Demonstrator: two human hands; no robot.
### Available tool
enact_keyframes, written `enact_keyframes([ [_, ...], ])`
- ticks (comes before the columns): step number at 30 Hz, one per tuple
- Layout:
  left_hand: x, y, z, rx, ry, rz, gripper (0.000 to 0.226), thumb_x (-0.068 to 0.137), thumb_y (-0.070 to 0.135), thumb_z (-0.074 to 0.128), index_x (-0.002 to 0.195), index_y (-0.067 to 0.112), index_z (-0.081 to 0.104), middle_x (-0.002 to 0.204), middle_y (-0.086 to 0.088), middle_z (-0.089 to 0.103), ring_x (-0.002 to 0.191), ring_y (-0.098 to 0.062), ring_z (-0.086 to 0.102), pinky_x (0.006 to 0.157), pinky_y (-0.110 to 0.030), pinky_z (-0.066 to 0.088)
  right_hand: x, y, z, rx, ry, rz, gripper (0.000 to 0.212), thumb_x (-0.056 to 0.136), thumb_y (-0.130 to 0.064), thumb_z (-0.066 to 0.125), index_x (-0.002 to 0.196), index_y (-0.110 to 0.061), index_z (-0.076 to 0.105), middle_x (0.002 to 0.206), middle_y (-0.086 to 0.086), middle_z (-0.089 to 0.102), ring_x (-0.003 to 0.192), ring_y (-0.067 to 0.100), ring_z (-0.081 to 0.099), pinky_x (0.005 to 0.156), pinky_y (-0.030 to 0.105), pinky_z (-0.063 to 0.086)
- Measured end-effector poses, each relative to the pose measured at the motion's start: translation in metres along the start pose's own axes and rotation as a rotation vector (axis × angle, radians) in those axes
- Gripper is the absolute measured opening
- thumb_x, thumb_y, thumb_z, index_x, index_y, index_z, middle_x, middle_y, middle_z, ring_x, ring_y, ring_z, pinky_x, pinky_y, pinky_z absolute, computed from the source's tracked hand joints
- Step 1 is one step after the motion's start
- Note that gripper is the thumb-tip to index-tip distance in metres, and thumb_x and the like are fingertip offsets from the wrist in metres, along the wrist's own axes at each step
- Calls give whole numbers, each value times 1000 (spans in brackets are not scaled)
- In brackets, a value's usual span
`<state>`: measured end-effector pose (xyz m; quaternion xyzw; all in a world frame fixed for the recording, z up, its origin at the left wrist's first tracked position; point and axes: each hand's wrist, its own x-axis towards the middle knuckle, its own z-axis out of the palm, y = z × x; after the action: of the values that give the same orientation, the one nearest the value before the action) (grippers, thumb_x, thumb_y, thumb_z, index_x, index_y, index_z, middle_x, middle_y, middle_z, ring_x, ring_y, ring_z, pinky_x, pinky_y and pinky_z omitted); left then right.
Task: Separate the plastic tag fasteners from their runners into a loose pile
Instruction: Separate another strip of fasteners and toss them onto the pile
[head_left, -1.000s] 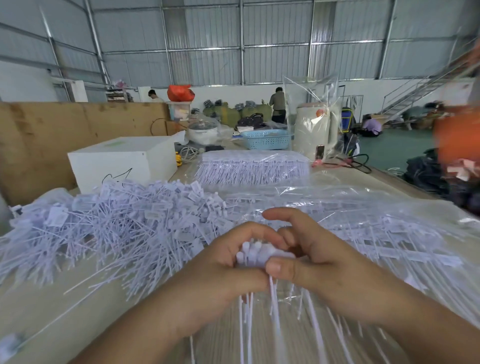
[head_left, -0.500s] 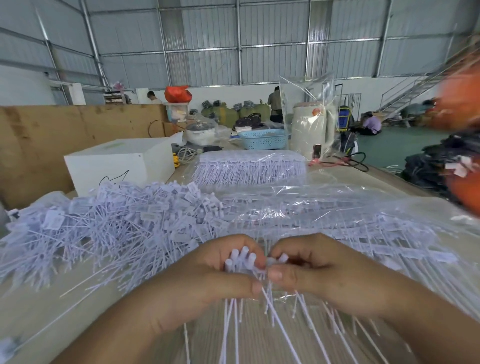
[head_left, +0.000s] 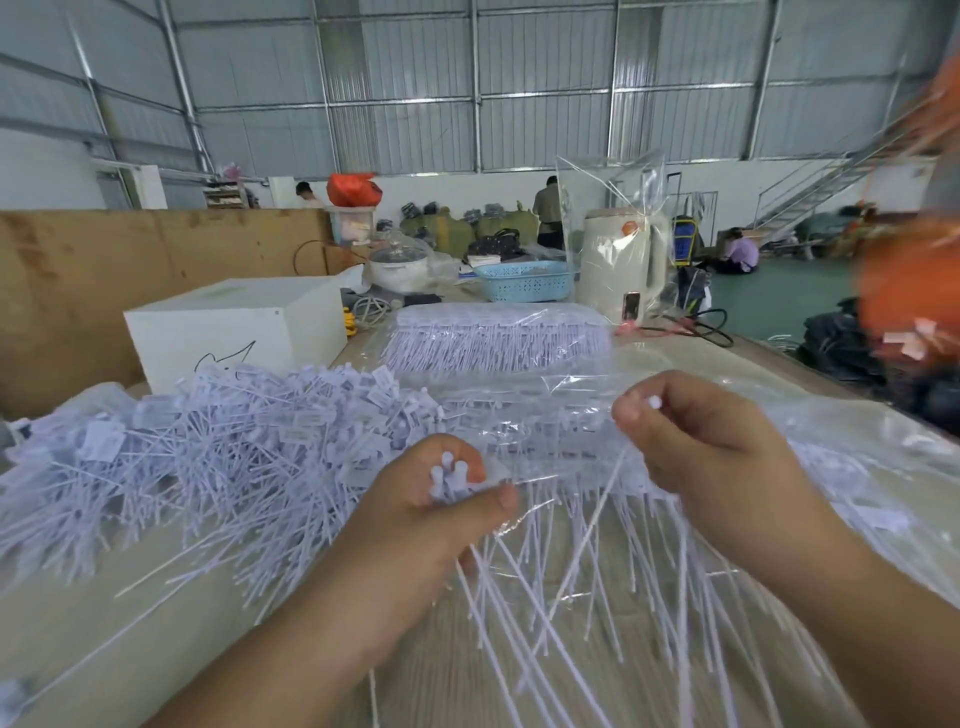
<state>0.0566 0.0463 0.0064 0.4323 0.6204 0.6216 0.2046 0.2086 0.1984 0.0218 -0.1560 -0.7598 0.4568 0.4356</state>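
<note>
We are gripping a bunch of fasteners (head_left: 449, 480) in our left hand (head_left: 415, 525), stems trailing near, while our right hand (head_left: 696, 441) is pinching one fastener (head_left: 652, 402), with the pile (head_left: 197, 447) lying left, nearer our left hand.

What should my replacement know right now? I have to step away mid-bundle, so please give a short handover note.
Left hand: grips a small bunch of fasteners by their heads, stems hanging down.
Right hand: pinches one fastener by its head, apart from the bunch.
Done: a big loose pile lies on the left of the table.
Left: the bunch in hand, the fasteners under the clear plastic sheet, and a wrapped pack further back.
</note>
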Motion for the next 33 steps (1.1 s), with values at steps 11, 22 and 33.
enact_keyframes([
  [11, -3, 5, -4, -11, -565, 3, 38, 72, 1, 64, 96, 30, 71, 81, 7, 65, 69, 0, 57, 60, -14, 44, -16, 12, 26, 22, -520, -24, 59, 79, -35, 71, 130, -45, 41, 78, -7, 53, 73, 16, 53, 68, 33, 40],
  [22, -1, 7, -11, 88, -408, -41, 22, 64, 9, 65, 78, 27, 67, 71, 8, 60, 67, -6, 55, 60, -16, 42, -11, 3, 10, -167, -661, 24, 35, 85, -50, 65, 78, -16, 60, 65, 4, 44, 60, 12, 41, 58, 30, 32],
  [33, -2, 0, 4, 25, -111, -105, 29, 57, 24, 64, 82, 37, 65, 62, 15, 57, 54, -5, 52, 52, -21, 42, -4, 1, 19, -245, 103, -31, 39, 89, -42, 59, 70, -10, 48, 45, -10, 34, 40, 6, 29, 39, 17, 28],
])
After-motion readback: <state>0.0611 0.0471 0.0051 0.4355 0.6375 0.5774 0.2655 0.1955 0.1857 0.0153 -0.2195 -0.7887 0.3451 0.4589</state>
